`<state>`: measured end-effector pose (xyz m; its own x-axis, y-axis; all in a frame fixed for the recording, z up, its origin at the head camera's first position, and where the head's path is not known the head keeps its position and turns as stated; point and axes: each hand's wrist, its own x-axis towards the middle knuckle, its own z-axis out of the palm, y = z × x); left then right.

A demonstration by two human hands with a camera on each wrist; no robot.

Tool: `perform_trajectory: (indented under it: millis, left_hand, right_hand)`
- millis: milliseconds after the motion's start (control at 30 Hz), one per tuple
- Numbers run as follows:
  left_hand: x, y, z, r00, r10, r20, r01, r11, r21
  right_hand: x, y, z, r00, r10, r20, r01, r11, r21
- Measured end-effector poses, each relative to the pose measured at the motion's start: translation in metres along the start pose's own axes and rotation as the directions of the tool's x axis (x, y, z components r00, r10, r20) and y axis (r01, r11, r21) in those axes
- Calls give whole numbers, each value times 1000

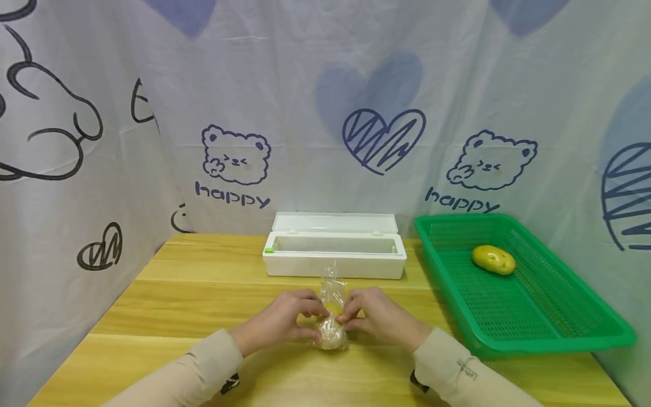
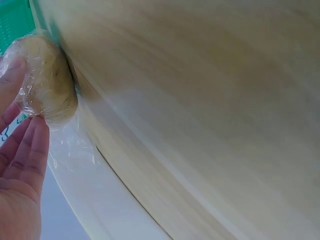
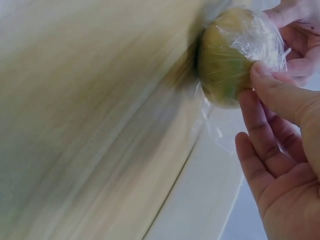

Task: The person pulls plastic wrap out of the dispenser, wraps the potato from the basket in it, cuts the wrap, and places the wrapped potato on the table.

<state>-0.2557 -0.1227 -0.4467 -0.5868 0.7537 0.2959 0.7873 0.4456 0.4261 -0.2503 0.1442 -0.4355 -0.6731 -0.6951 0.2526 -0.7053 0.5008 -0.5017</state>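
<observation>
A potato point(image 1: 331, 334) in clear plastic wrap sits on the wooden table between the two hands. The left hand point(image 1: 280, 321) holds its left side, thumb low and fingertips higher up. From the right, the right hand point(image 1: 380, 316) pinches the film against the potato with thumb and forefinger. A loose tail of wrap point(image 1: 333, 287) stretches from the potato toward the back of the table. In the left wrist view, fingers touch the film-covered end of the potato point(image 2: 54, 82). Crinkled film is bunched over the near side of the potato point(image 3: 225, 62) in the right wrist view.
Behind the hands stands a white wrap dispenser box point(image 1: 335, 265) with its lid raised and a small green tab at the left. At right, a green plastic basket point(image 1: 458, 305) contains one yellow potato point(image 1: 493, 259). A printed curtain point(image 1: 305, 85) hangs behind the table.
</observation>
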Motion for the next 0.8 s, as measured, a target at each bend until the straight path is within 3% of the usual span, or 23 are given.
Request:
perform_trajectory:
  millis: [300,633,800]
  left_hand:
    - [-2,-6,2,999,22,31,-21,999,-24]
    - [4,-11,-10,993,42,109,-32,995,-97]
    - [5,-13,-9,995,49,85,-40,993,-111]
  right_hand:
    - [5,4,-4,998,-3,59,3,1000,8]
    - [10,1,-9,996,40,76,-41,999,11]
    - [11,0,-8,997,52,63,-53,999,9]
